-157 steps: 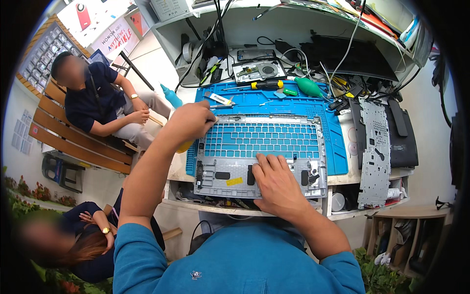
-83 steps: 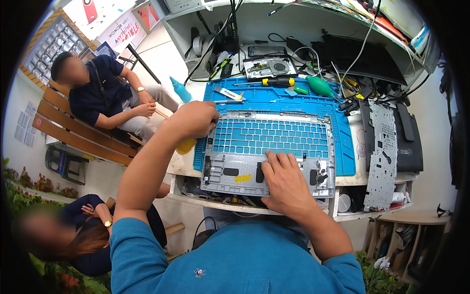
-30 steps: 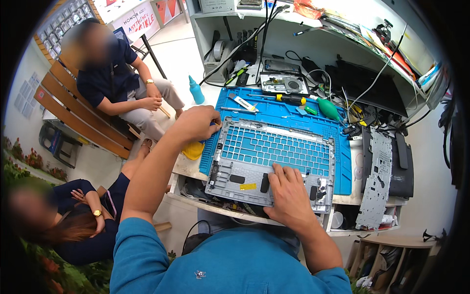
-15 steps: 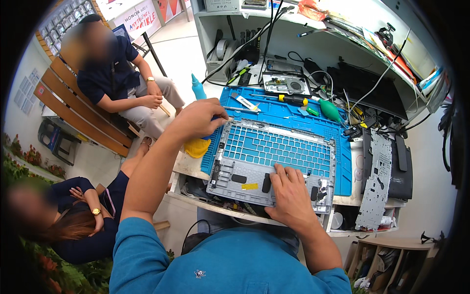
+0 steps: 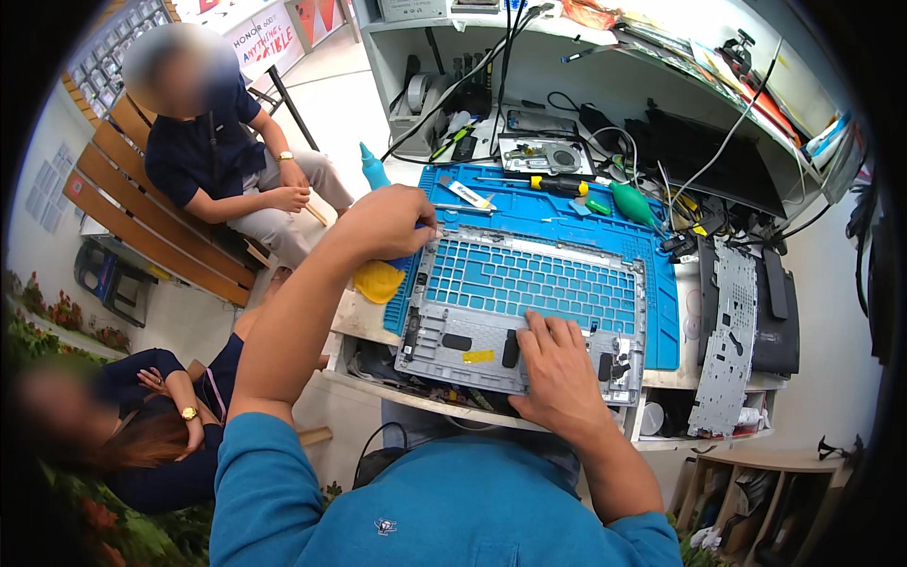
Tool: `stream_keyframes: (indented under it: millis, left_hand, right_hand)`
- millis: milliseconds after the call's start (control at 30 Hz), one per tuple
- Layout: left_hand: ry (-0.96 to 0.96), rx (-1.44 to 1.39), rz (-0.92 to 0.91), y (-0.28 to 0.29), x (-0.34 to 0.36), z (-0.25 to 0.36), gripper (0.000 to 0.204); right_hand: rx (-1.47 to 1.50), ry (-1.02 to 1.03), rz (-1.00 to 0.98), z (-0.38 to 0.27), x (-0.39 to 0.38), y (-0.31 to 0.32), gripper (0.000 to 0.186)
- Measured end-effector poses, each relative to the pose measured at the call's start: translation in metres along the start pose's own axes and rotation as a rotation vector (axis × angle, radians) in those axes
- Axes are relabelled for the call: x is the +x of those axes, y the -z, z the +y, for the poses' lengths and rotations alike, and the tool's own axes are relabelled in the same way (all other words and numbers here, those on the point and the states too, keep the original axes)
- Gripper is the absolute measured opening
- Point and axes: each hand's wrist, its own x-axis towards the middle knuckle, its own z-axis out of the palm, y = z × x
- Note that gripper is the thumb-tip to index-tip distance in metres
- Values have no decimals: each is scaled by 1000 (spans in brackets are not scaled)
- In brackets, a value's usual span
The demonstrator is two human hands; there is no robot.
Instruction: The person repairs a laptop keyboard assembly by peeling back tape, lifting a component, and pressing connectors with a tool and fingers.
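Observation:
A grey laptop keyboard housing, with an open key grid and palm rest, lies on a blue work mat. At its upper left corner, my left hand is pinched on something too small to make out. My right hand rests on the palm rest with fingers apart. Left of the mat lies a yellow object, beside a teal squeeze bottle. Above the housing are a white-labelled tool, a screwdriver and a green blower bulb.
A perforated metal plate lies over a dark laptop part at right. Cables, a dark screen and parts fill the back under a shelf. Two people sit at left, one on a slatted bench, another lower down.
The view has swung, so the desk appears further right and tilted. My right hand stays on the palm rest. My left hand stays at the upper left corner, its fingers shifting slightly.

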Motion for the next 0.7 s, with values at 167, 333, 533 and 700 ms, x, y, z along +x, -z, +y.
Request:
stream_keyframes:
  millis: [167, 333, 533, 700]
  left_hand:
    - [-108, 204, -134, -17, -10, 16, 17]
    - [-55, 368, -196, -31, -10, 26, 16]
    - [19, 123, -133, 0, -5, 22, 21]
    - [2, 266, -253, -16, -14, 29, 20]
  right_hand:
    - [-46, 18, 37, 2, -1, -2, 80]
    - [-59, 32, 46, 0, -1, -1, 78]
    - [-53, 33, 56, 0, -1, 0, 78]
    - [-62, 23, 44, 0, -1, 0, 76]
